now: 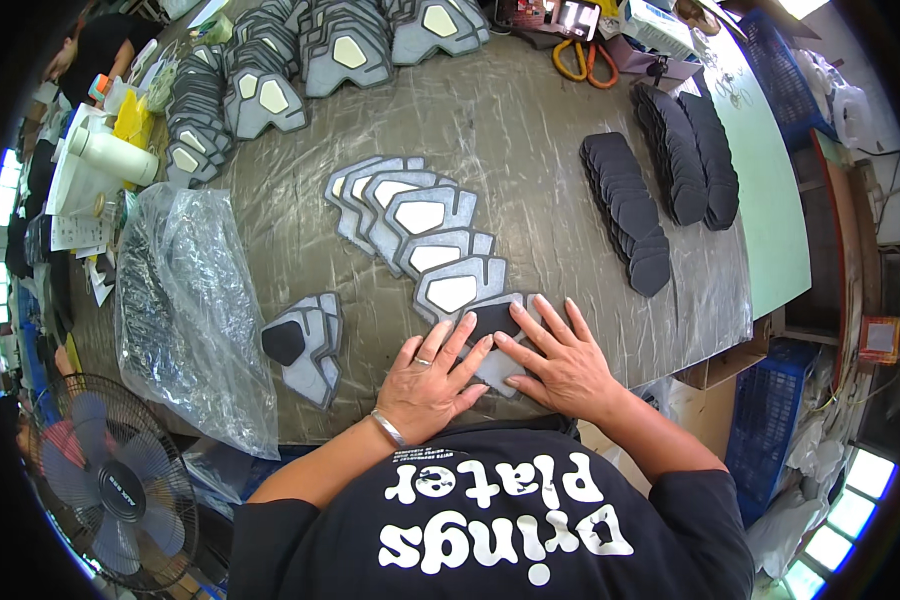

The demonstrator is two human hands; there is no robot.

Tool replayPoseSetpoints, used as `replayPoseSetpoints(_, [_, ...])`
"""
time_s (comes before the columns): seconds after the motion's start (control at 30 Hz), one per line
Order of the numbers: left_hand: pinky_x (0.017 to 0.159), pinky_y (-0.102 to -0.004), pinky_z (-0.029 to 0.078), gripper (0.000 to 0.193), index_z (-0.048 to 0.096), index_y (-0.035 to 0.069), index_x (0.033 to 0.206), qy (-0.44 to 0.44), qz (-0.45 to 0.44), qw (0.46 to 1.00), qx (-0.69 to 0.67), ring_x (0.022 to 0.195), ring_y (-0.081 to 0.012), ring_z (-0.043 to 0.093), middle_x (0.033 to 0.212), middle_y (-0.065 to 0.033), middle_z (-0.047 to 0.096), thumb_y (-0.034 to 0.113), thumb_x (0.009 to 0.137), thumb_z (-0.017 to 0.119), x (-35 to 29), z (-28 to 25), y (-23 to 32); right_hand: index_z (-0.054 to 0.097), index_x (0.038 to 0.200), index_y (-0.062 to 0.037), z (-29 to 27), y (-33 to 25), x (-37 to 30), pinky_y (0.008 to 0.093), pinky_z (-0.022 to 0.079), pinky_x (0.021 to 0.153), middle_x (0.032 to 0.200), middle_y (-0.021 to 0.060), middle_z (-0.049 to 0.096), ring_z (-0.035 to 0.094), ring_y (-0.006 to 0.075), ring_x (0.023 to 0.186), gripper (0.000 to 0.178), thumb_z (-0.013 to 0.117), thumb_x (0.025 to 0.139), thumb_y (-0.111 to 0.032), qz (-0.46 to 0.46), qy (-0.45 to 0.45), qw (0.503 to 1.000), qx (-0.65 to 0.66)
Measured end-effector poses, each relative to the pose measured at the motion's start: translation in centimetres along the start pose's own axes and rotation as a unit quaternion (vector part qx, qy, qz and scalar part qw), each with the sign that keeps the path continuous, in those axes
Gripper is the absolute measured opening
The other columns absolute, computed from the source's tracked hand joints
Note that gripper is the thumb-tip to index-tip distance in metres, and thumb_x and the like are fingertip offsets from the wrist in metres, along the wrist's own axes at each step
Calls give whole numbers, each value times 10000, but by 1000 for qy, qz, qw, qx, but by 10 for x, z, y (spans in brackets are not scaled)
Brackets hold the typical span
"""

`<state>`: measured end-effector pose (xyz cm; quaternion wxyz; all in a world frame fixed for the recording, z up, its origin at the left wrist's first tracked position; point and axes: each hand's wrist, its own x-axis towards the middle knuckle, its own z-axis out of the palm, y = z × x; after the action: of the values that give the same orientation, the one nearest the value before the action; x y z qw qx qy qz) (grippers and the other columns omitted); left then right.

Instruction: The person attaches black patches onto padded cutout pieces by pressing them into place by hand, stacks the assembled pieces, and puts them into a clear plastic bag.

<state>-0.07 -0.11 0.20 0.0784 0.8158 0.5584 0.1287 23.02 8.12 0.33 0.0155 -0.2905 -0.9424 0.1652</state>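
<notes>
Table [540,120], creased and brown, lies beneath 2 hands [568,375] spread around a black patch [494,320] (caged fan [122,490] at left).

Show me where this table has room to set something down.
The table is barest between the fanned grey pieces and the leftmost black stack. A narrower patch lies between those grey pieces and the clear plastic. Crowded: the far edge, with stacked grey pieces, and the near edge around the left hand and right hand.
</notes>
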Motion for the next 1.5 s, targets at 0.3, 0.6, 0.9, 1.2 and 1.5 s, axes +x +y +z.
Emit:
replayPoseSetpoints(0.3, [1055, -420, 357, 595, 563, 128, 1368, -34, 2, 999, 30, 1338, -300, 432, 1495, -146, 438, 399, 850, 677, -5, -2, 4, 611, 1303, -267, -2, -8, 4, 576, 253, 1137, 1467, 67, 470, 392, 335, 1387, 481, 723, 847, -374, 9, 70, 997, -34])
replayPoseSetpoints(0.6, [1040, -412, 374, 609, 582, 123, 1334, 22, -7, 1000, -2, 1306, -270, 466, 1459, -119, 475, 374, 800, 732, -2, 2, 3, 618, 1233, -50, -19, -5, 24, 414, 412, 942, 1215, 83, 581, 562, 280, 1098, 470, 751, 826, -245, 134, 149, 973, 117])
replayPoseSetpoints(0.9, [1029, -393, 374, 623, 592, 142, 1336, 48, -43, 997, -35, 1290, -250, 457, 1430, -105, 481, 380, 783, 753, 3, 5, 5, 673, 1138, -57, -26, -5, 43, 393, 479, 810, 1047, 81, 593, 596, 271, 948, 351, 737, 813, -174, 117, 109, 977, 140])
replayPoseSetpoints(1.2, [1021, -405, 404, 490, 659, 229, 1252, 75, -35, 995, -62, 1295, -285, 448, 1418, -126, 477, 351, 787, 753, 0, 11, 6, 654, 982, -66, -41, 12, 63, 413, 501, 828, 1020, 112, 588, 601, 331, 969, 210, 728, 786, -76, 61, 9, 972, 225])
replayPoseSetpoints(1.5, [1029, -419, 410, 426, 698, 205, 1168, 73, -31, 993, -83, 1322, -307, 431, 1415, -134, 477, 344, 770, 766, -2, 14, 4, 620, 891, -74, -31, 17, 40, 409, 496, 868, 1127, 119, 621, 605, 344, 1027, 173, 720, 760, -22, -11, 60, 954, 294])
